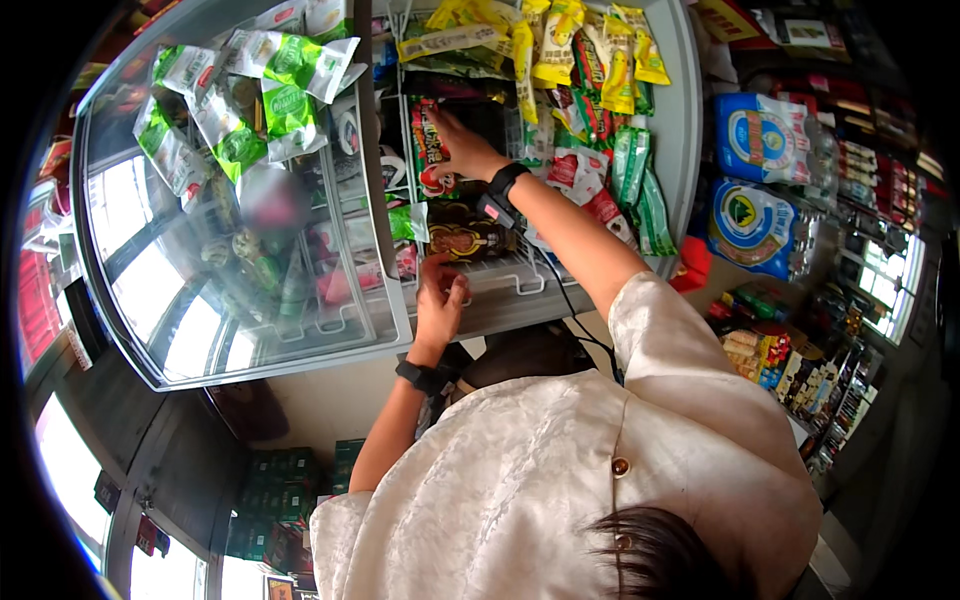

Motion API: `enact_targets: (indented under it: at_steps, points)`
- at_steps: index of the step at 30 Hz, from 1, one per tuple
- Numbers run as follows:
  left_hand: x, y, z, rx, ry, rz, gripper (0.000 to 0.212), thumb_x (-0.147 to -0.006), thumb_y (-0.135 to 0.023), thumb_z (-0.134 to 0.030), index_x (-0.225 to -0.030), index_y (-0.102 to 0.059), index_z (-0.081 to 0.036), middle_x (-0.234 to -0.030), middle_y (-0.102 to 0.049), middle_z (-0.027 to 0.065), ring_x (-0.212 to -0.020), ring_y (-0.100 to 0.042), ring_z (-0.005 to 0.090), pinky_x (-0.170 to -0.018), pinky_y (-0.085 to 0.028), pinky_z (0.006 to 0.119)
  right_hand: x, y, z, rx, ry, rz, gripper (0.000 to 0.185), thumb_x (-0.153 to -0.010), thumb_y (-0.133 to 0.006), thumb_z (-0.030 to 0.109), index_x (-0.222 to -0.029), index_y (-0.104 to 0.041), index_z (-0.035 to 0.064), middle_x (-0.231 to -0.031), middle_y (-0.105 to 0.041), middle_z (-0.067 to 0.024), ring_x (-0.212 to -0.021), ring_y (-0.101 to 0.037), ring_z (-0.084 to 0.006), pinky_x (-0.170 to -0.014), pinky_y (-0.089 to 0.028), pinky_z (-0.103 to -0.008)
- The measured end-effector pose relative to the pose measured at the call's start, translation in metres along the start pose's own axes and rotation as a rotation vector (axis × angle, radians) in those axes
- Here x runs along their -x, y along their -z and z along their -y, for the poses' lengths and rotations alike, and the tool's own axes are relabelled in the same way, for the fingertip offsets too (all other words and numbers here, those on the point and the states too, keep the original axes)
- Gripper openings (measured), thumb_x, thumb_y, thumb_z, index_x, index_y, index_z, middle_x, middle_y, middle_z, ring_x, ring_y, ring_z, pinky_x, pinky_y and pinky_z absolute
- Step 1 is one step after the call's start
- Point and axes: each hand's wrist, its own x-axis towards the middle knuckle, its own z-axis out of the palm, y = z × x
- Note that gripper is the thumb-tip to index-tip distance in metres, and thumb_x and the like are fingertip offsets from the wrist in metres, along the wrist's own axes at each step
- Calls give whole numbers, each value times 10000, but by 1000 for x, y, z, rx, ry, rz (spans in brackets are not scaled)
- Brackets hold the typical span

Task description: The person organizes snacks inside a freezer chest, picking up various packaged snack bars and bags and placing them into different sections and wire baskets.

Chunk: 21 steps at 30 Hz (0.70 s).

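Observation:
In the head view my right hand [469, 150] is inside the open part of a chest freezer [679, 112]. Its fingers and thumb lie on a red and green ice-pop packet [429, 142] and hold it; the far side of the grip is hidden. Dark packets with a brown picture [469, 238] lie below it in a wire basket [529, 281]. My left hand [440, 304] is at the freezer's front rim, beside the edge of the sliding glass lid [394, 300]. Its fingers are loosely bent and apart, with nothing seen in them.
Green and white packets [289, 112] lie on the glass lid. Yellow ice-cream packets [559, 41] and green ones [641, 191] fill the freezer's right side. A black cable [566, 296] hangs over the front rim. Blue-wrapped bottle packs [754, 225] stand at the right.

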Motion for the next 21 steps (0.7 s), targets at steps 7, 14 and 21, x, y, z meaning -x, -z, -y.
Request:
enact_targets:
  at_steps: [7,14,21]
  points:
    - [-6,-6,0,-42,-37,41,374,-979,-558,-107,-1309,-392,-52,-957,-619,71,-751,-648,134,-571,-496,247,-24,-6,-30,53,-142,47,1151,-745,-861,272,-1578,-104,34,-1608,-166,-267,-1438,-292,-441,-1132,-380,-456]
    - [0,-3,0,-20,-25,-7,344,-959,-579,-58,-1264,-428,-9,-891,-600,93,-704,-623,141,-630,-527,278,-18,-30,13,73,-199,-106,1026,-730,-835,106,-1547,-215,64,-1500,-284,-353,-1175,-566,-474,-888,-547,-478]
    - [-4,-10,2,-59,-67,-10,276,-947,-568,-27,-1205,-475,4,-884,-599,90,-680,-611,135,-619,-527,278,-10,-33,16,126,-199,-196,935,-783,-789,116,-1552,-269,226,-1362,-450,-272,-962,-647,-449,-787,-570,-472]
